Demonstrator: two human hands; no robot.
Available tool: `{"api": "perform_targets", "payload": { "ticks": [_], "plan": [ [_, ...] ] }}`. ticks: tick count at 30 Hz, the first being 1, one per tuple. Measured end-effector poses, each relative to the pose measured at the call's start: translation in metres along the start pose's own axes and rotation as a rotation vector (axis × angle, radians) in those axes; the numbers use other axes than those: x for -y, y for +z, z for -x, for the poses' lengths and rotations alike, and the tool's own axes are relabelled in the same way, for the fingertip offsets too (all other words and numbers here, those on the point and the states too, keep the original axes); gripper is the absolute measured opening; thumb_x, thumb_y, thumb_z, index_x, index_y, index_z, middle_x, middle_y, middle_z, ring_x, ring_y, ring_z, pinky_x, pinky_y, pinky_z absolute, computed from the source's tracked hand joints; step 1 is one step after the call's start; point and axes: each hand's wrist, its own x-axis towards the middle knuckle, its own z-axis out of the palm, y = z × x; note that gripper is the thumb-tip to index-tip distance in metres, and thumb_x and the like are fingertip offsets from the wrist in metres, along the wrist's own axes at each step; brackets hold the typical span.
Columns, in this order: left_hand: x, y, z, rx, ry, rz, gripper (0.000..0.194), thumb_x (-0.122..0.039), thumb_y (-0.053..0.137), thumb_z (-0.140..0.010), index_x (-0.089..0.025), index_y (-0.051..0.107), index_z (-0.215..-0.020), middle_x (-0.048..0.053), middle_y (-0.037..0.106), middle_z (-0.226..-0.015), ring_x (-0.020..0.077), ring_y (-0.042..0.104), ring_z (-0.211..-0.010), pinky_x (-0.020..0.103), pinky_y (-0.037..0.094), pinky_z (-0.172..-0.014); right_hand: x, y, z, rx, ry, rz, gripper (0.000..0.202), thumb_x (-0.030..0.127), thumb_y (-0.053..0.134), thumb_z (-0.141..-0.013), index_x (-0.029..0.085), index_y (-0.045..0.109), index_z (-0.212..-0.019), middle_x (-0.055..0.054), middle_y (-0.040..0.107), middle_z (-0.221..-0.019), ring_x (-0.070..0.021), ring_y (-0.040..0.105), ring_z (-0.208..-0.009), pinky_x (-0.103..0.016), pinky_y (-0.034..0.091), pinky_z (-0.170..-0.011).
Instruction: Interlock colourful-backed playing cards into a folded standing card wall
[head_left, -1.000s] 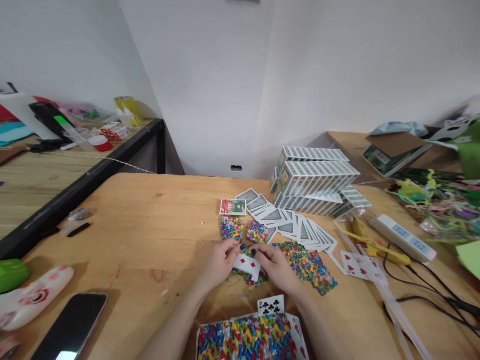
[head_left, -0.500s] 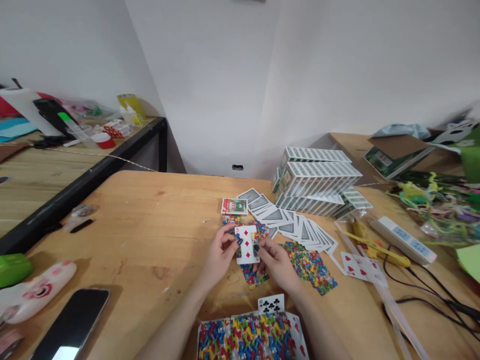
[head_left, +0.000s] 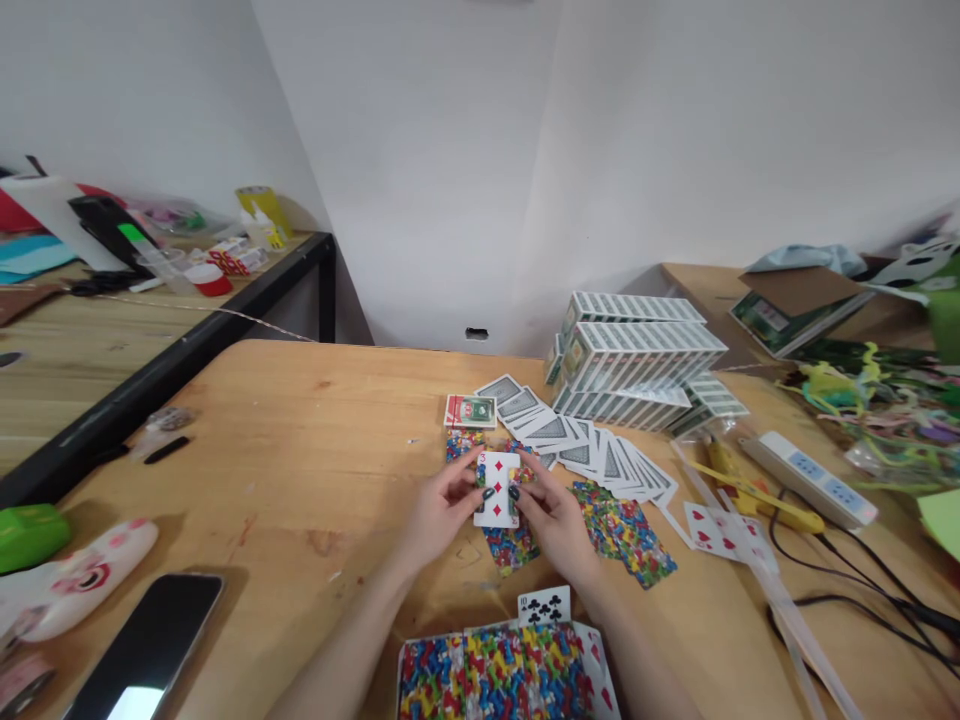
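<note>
Three of diamonds (head_left: pixel 496 488) held face up above the tabletop (head_left: pixel 315 470); left hand (head_left: pixel 439 515) and right hand (head_left: pixel 551 520) each pinch a side edge, grip narrow. Judged early: colourful-backed cards (head_left: pixel 622 530) and fanned green-backed cards (head_left: pixel 592 452) lie spread, unsorted. Open room left of the hands; stacked card boxes (head_left: pixel 637 370) crowd the right.

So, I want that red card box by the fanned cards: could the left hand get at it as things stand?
Probably yes: the left hand is close to the red card box, with bare table between, though it now pinches the three of diamonds.
</note>
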Motion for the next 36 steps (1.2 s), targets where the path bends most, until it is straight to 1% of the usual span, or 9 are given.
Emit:
{"api": "perform_targets", "payload": {
  "ticks": [3,5,7,11,15,19,25,32,36],
  "plan": [
    [-0.0024,-0.0044,0.0015,0.125,-0.036,0.009,0.070,-0.019,0.062,-0.070,-0.023,0.033,-0.134,0.002,0.059,-0.088,0.0108,0.054,-0.070,0.022,0.044,-0.064,0.0026,-0.0017,-0.0003,0.017,0.009,-0.024,0.058,0.032,0.055,-0.077,0.018,0.036,-0.130,0.005,0.047,-0.059,-0.0103,0.040,-0.053,-0.022,0.033,-0.051],
    [-0.0036,-0.0060,0.0025,0.166,-0.042,0.007,0.074,-0.017,0.062,-0.070,-0.023,0.028,-0.135,0.003,0.059,-0.088,0.0107,0.054,-0.070,0.022,0.044,-0.064,0.0042,-0.0027,-0.0003,0.028,0.017,-0.030,0.059,0.032,0.055,-0.077,0.018,0.035,-0.131,0.005,0.047,-0.060,-0.0103,0.041,-0.053,-0.022,0.034,-0.052],
    [-0.0039,-0.0065,0.0031,0.181,-0.042,0.004,0.075,-0.016,0.062,-0.070,-0.022,0.026,-0.136,0.002,0.059,-0.084,0.0099,0.053,-0.067,0.021,0.043,-0.062,0.0051,-0.0034,-0.0003,0.035,0.026,-0.034,0.060,0.032,0.055,-0.077,0.019,0.035,-0.132,0.004,0.049,-0.062,-0.0106,0.042,-0.054,-0.022,0.034,-0.053],
    [-0.0024,-0.0055,0.0031,0.171,-0.052,-0.005,0.078,-0.015,0.062,-0.070,-0.021,0.023,-0.137,0.000,0.058,-0.078,0.0084,0.051,-0.061,0.020,0.042,-0.059,0.0044,-0.0042,-0.0006,0.046,0.030,-0.024,0.061,0.031,0.055,-0.077,0.019,0.034,-0.133,0.004,0.051,-0.064,-0.0106,0.042,-0.055,-0.023,0.034,-0.053],
    [-0.0015,-0.0044,0.0035,0.158,-0.056,-0.005,0.076,-0.014,0.061,-0.070,-0.021,0.025,-0.137,0.000,0.059,-0.081,0.0083,0.051,-0.063,0.020,0.043,-0.061,0.0037,-0.0047,-0.0007,0.051,0.020,-0.013,0.059,0.029,0.054,-0.078,0.018,0.035,-0.133,0.005,0.048,-0.061,-0.0097,0.039,-0.054,-0.022,0.032,-0.053],
    [-0.0033,-0.0038,0.0043,0.141,-0.057,-0.014,0.073,-0.015,0.060,-0.070,-0.021,0.028,-0.136,-0.001,0.058,-0.080,0.0072,0.049,-0.061,0.020,0.043,-0.062,0.0034,-0.0048,-0.0008,0.050,0.020,-0.015,0.059,0.031,0.054,-0.077,0.019,0.037,-0.132,0.006,0.046,-0.060,-0.0092,0.038,-0.053,-0.021,0.031,-0.052],
    [-0.0079,-0.0025,0.0044,0.126,-0.069,-0.021,0.073,-0.016,0.062,-0.068,-0.020,0.031,-0.135,-0.002,0.059,-0.077,0.0068,0.048,-0.058,0.019,0.042,-0.060,0.0046,-0.0048,-0.0013,0.048,0.053,-0.028,0.063,0.034,0.057,-0.074,0.018,0.036,-0.132,0.005,0.051,-0.062,-0.0095,0.040,-0.053,-0.022,0.033,-0.051],
    [-0.0049,-0.0029,0.0040,0.111,-0.078,-0.005,0.075,-0.016,0.064,-0.066,-0.019,0.032,-0.134,-0.005,0.054,-0.067,0.0063,0.045,-0.056,0.019,0.041,-0.058,0.0057,-0.0063,-0.0010,0.068,0.075,-0.044,0.066,0.038,0.058,-0.074,0.016,0.035,-0.132,0.005,0.051,-0.060,-0.0101,0.043,-0.052,-0.023,0.036,-0.051],
    [-0.0033,-0.0033,0.0042,0.104,-0.078,-0.012,0.076,-0.020,0.067,-0.064,-0.019,0.035,-0.133,-0.003,0.057,-0.071,0.0076,0.048,-0.059,0.021,0.043,-0.061,0.0034,-0.0076,-0.0014,0.054,0.082,-0.031,0.065,0.039,0.058,-0.073,0.017,0.037,-0.131,0.006,0.048,-0.058,-0.0114,0.046,-0.054,-0.024,0.038,-0.053]
  ]
}}
